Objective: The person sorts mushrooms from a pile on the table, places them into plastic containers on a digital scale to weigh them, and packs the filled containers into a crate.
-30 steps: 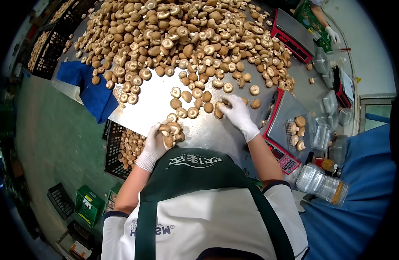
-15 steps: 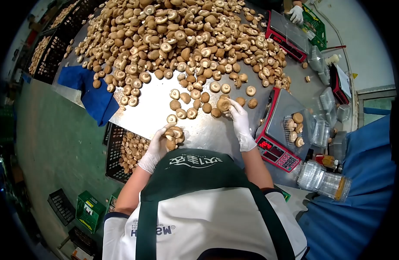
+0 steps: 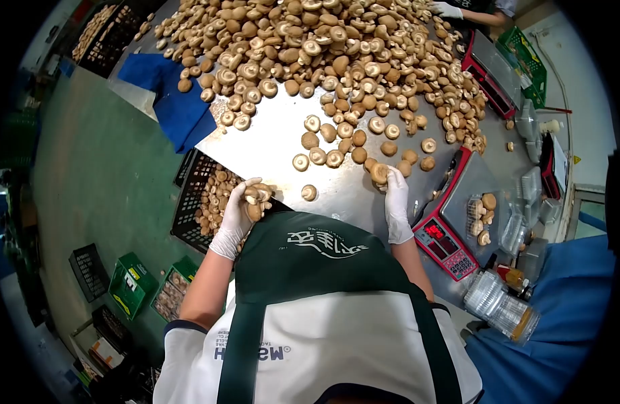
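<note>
Green cloth of one apron (image 3: 310, 262) marks the nearest plane. Left hand (image 3: 234, 215), gloved in white: its grip curls around a cluster of mushrooms (image 3: 258, 195), at the near edge of the desk (image 3: 353, 192). Right hand (image 3: 397, 202), likewise gloved: thumb and fingers form a grip clamped on a single mushroom (image 3: 379, 174), over bare metal. Good handling, as judged here, asks for a loose cupping on the left, so that no cap is bruised or spilled, and on the right a light pinch at the rim, the cap turned to show both faces and kept clear of its neighbours.

Counts, near to far. Held left: at least three, overlap hiding the exact number; held right: one. Alone on the metal: one mushroom (image 3: 309, 193). Beside the left hand: one black crate (image 3: 190, 202), its mushrooms too many to count. At right: one near scale (image 3: 454, 202), bearing one punnet (image 3: 472, 205) with about five mushrooms. Mid-desk: a loose group (image 3: 335, 158) of about ten; one blue cloth (image 3: 182, 118). Beyond: one uncountable pile (image 3: 337, 50), one far scale (image 3: 490, 67) and one co-worker's hand (image 3: 447, 9).
</note>
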`<state>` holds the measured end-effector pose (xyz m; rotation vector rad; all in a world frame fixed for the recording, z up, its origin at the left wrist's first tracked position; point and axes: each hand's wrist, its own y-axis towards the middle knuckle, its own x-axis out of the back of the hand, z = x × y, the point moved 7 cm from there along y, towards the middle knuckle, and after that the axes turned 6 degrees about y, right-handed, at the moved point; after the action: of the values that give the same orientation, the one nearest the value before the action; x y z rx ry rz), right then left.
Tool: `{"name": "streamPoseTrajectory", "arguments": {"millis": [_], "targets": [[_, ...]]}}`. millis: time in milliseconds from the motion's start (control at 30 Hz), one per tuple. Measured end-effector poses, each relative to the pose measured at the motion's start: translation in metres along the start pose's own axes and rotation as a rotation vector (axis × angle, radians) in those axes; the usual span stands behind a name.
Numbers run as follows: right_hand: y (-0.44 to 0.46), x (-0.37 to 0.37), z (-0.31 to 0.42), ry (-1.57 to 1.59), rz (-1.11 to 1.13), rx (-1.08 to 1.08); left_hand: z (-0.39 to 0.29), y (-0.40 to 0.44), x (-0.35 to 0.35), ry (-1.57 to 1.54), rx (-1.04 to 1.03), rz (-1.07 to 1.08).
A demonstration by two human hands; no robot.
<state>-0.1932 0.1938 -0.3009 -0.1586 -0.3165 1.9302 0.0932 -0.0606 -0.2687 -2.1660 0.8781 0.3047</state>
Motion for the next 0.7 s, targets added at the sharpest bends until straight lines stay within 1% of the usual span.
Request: {"name": "streamPoseTrajectory", "arguments": {"millis": [67, 167, 200, 233, 267, 300, 333, 367, 400, 433, 500, 533, 633, 667, 700], "targets": [[-0.001, -0.01, 0.004, -0.027, 0.034, 0.008, 0.003, -0.005, 0.014, -0.004, -0.023, -0.017], [-0.01, -0.047, 0.021, -0.088, 0.147, 0.021, -0.003, -0.018, 0.039, -0.029, -0.103, -0.175], [-0.014, -0.069, 0.028, -0.099, 0.193, -0.005, -0.01, -0.02, 0.051, 0.008, -0.151, -0.112], [-0.023, -0.092, 0.033, -0.129, 0.277, -0.04, -0.014, -0.025, 0.073, -0.003, -0.194, -0.198], [-0.032, -0.12, 0.041, -0.151, 0.408, 0.082, -0.023, -0.031, 0.087, -0.029, -0.241, -0.248], [-0.052, -0.15, 0.055, -0.209, 0.558, -0.071, -0.031, -0.038, 0.102, -0.054, -0.286, -0.298], [-0.071, -0.177, 0.058, -0.199, 0.751, -0.121, -0.039, -0.047, 0.118, -0.074, -0.314, -0.33], [-0.089, -0.199, 0.059, -0.247, 0.875, -0.156, -0.046, -0.055, 0.131, -0.094, -0.34, -0.361], [-0.104, -0.214, 0.065, -0.364, 0.947, -0.075, -0.053, -0.063, 0.141, -0.109, -0.389, -0.448], [-0.114, -0.222, 0.063, -0.38, 1.018, -0.063, -0.055, -0.07, 0.154, -0.154, -0.402, -0.432], [-0.119, -0.228, 0.049, -0.55, 1.109, 0.123, -0.058, -0.083, 0.154, -0.256, -0.42, -0.544], [-0.12, -0.223, 0.052, -0.635, 1.09, 0.352, -0.057, -0.086, 0.151, -0.266, -0.421, -0.542], [-0.11, -0.202, 0.047, -0.991, 1.018, 0.712, -0.036, -0.074, 0.156, -0.182, -0.394, -0.438], [-0.1, -0.191, 0.034, -1.032, 0.972, 0.753, -0.026, -0.068, 0.153, -0.208, -0.352, -0.442], [-0.089, -0.178, 0.026, -1.01, 0.927, 0.788, -0.024, -0.064, 0.137, -0.17, -0.34, -0.431]]}}
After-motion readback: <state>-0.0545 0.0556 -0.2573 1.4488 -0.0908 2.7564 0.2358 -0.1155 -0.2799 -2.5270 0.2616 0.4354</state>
